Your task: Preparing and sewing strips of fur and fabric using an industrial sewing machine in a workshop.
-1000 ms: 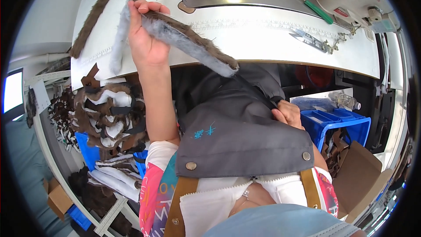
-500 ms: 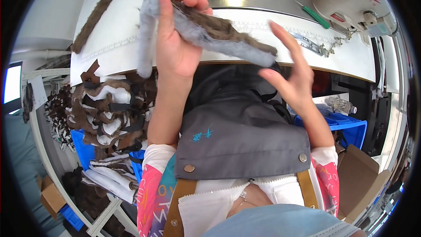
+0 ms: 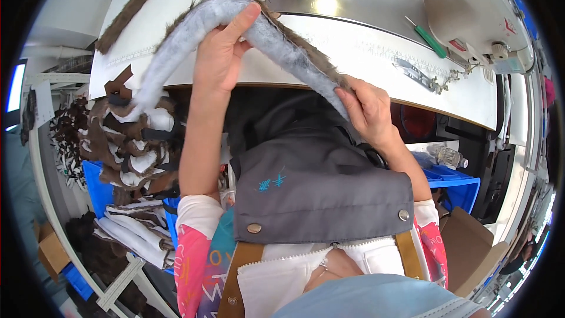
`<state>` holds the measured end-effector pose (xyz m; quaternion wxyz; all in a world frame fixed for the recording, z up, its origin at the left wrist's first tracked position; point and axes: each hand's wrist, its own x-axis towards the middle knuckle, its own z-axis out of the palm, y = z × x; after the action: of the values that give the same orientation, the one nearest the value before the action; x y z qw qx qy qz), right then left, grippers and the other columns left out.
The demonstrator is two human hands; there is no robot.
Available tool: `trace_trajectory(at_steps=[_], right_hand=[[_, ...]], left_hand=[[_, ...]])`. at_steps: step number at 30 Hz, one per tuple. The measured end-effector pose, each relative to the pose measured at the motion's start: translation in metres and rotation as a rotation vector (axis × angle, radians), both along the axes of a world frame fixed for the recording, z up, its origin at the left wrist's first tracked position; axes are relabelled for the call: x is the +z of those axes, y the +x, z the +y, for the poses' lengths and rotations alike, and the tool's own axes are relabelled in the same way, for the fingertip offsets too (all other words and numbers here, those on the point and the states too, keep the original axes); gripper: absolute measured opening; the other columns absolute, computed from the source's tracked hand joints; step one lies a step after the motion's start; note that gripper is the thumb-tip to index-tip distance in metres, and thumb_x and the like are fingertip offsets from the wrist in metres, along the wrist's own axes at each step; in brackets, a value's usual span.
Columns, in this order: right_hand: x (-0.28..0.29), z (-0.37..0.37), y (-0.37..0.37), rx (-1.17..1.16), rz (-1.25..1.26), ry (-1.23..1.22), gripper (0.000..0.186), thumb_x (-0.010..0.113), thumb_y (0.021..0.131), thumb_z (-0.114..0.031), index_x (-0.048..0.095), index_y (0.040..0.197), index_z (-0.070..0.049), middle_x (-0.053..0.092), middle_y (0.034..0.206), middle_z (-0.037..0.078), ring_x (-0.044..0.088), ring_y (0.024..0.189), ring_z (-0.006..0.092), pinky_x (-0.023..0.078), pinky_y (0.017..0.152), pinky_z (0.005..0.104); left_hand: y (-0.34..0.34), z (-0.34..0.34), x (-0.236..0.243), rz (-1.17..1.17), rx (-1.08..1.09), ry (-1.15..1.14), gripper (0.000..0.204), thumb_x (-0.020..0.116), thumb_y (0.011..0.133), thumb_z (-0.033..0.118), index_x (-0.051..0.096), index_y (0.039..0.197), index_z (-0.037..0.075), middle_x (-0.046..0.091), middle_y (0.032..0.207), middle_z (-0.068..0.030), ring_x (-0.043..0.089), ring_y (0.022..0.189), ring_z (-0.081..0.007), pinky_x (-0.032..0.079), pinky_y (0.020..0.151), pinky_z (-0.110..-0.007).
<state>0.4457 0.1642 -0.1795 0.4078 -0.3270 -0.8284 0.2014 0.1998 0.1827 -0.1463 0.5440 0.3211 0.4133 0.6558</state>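
Note:
An arched fur strip (image 3: 282, 47), pale grey-blue on one face and brown along the outer edge, spans both hands. My left hand (image 3: 223, 47) grips it near the top of the arch, thumb over the pale face; the left length hangs down toward a heap of cut fur pieces (image 3: 138, 147). My right hand (image 3: 368, 109) pinches the right end low by the table edge. Below them a dark grey garment (image 3: 318, 194) with metal snaps covers my front and lap. A separate brown fur strip (image 3: 135, 6) lies on the white table (image 3: 147, 35) at the upper left.
A sewing machine (image 3: 459, 17) stands at the upper right, with a green-handled tool (image 3: 429, 41) and thread snips (image 3: 412, 73) beside it. Blue bins (image 3: 453, 188) sit below on both sides. A cardboard box (image 3: 471, 241) and a plastic bottle (image 3: 444, 156) are at the right.
My right hand has come up from the dark garment and closed on the strip's right end. My left hand turned the strip, which now forms a wider arch with its pale face showing.

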Motion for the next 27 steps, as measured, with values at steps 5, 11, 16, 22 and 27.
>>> trace_trajectory(at_steps=[5,11,16,22,27], right_hand=[[-0.002,-0.009,-0.010,-0.023,0.057,-0.181,0.016,0.062,0.082,-0.004,0.059,0.096,0.002,0.054,0.063,0.014,0.055,0.053,0.0274,0.042,0.051,0.0329],[0.016,0.016,-0.009,0.028,-0.026,-0.065,0.022,0.063,0.079,0.000,0.059,0.100,0.001,0.057,0.066,0.012,0.058,0.057,0.0274,0.047,0.054,0.0341],[0.006,0.092,-0.016,-0.017,-0.237,0.408,0.043,0.059,0.067,-0.002,0.059,0.109,-0.006,0.060,0.109,0.011,0.057,0.079,0.0227,0.045,0.070,0.0340],[-0.006,0.123,-0.044,0.149,-0.293,0.670,0.028,0.062,0.064,-0.012,0.061,0.092,-0.008,0.063,0.107,0.002,0.050,0.069,0.0132,0.034,0.063,0.0269],[-0.005,0.121,-0.049,0.120,-0.342,0.544,0.019,0.061,0.064,-0.011,0.060,0.082,-0.006,0.066,0.101,0.002,0.050,0.065,0.0119,0.033,0.062,0.0281]], left_hand=[[-0.011,0.039,0.002,-0.011,-0.053,-0.082,0.016,0.073,0.077,0.010,0.066,0.090,0.006,0.066,0.087,-0.0019,0.061,0.080,-0.0126,0.047,0.074,-0.027],[0.002,0.088,-0.011,0.031,-0.239,-0.225,0.022,0.075,0.074,0.012,0.065,0.091,0.002,0.065,0.086,-0.0039,0.061,0.079,-0.0124,0.047,0.073,-0.027],[0.005,0.105,-0.017,0.077,-0.358,-0.362,0.025,0.075,0.075,0.015,0.064,0.092,0.001,0.064,0.089,-0.0043,0.059,0.081,-0.0114,0.046,0.072,-0.025],[0.019,0.107,-0.014,0.188,-0.278,-0.458,0.028,0.074,0.076,0.018,0.064,0.096,0.000,0.064,0.091,-0.0048,0.059,0.083,-0.0120,0.046,0.073,-0.025],[-0.014,0.142,-0.010,0.296,-0.259,-0.355,0.033,0.073,0.076,0.017,0.063,0.099,-0.004,0.063,0.105,-0.0123,0.057,0.099,-0.0182,0.044,0.085,-0.028]])
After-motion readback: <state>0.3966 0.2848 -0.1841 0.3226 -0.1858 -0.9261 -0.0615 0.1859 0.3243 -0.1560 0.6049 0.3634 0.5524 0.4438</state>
